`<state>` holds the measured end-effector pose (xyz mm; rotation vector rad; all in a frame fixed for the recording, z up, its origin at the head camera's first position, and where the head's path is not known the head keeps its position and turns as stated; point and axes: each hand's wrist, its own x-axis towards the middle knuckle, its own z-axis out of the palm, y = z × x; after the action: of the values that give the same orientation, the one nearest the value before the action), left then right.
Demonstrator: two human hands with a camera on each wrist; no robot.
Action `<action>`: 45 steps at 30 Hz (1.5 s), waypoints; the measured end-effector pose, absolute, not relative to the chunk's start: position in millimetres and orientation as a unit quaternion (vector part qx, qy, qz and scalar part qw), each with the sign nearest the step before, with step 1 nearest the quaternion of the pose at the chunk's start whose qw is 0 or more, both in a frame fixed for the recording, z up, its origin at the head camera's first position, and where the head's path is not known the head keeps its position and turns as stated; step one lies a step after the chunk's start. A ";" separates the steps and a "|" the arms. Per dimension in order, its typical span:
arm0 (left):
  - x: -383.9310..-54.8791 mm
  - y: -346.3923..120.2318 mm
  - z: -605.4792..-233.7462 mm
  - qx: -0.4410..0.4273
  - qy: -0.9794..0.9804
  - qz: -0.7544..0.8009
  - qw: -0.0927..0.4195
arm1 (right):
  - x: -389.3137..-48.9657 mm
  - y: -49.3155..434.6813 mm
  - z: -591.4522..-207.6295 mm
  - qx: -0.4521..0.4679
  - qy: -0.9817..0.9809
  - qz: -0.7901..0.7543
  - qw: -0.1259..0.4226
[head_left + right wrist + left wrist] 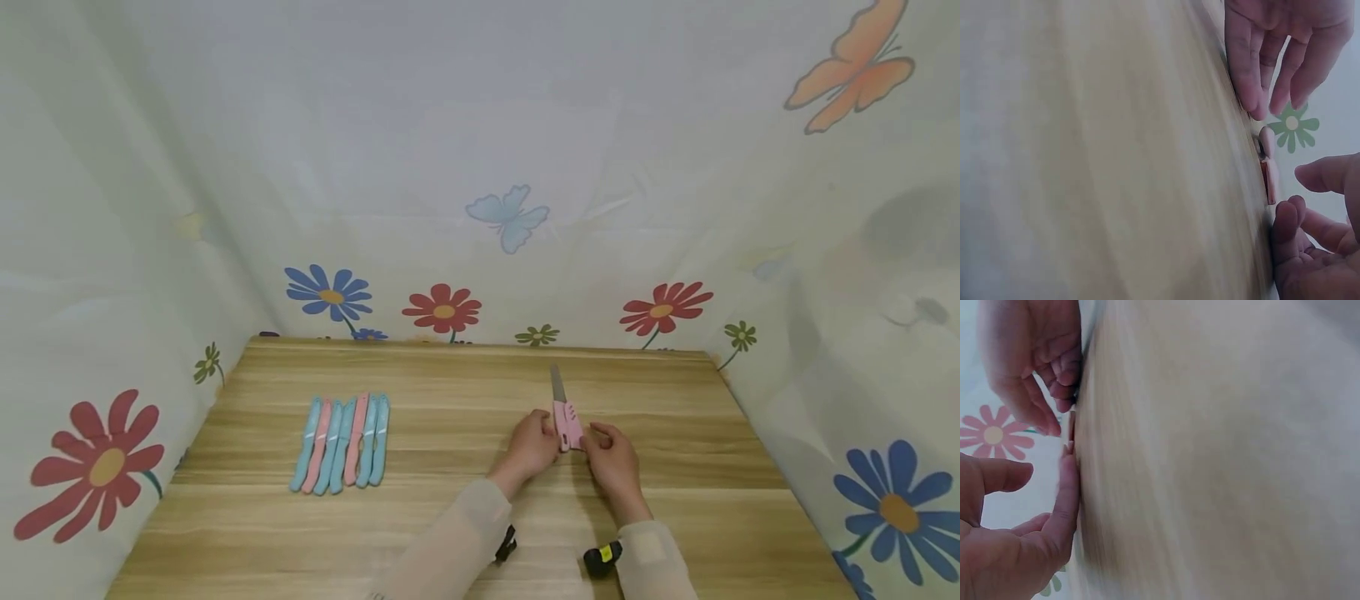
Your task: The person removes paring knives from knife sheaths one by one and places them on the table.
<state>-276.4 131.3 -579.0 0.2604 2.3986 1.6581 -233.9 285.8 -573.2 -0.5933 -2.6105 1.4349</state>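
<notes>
Knife [573, 429] flanked by left hand [534, 444] and right hand [615, 464], both loose, nothing gripped; cut could be caused by exposed blade [558, 383] if knife is spun.

Soft, muted light falls fairly evenly in the head view, leaving a pale sheen on the table [450, 392] and a faint shadow beside the right hand [615, 462]. The leftmost red flower [105, 468] looks stretched. Both wrist views are cool and hazy, the wood grain [1166, 456] smeared
</notes>
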 end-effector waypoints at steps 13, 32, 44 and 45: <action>-254.3 92.2 -581.4 0.119 0.813 0.558 0.120 | -216.7 278.9 -564.8 -0.214 -0.775 0.595 0.005; -216.5 28.2 -559.9 0.107 0.802 0.576 0.117 | -186.8 196.3 -552.5 -0.136 -0.697 0.703 -0.039; -198.3 -18.3 -559.3 0.069 0.836 0.540 0.067 | -187.5 146.9 -552.3 -0.100 -0.656 0.744 -0.080; -197.2 -20.8 -558.8 0.062 0.839 0.537 0.062 | -187.6 143.7 -552.8 -0.096 -0.653 0.746 -0.086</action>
<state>-197.2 -20.8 -558.8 0.1873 2.5354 1.6236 -187.6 143.7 -552.8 -0.3179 -2.1719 2.4817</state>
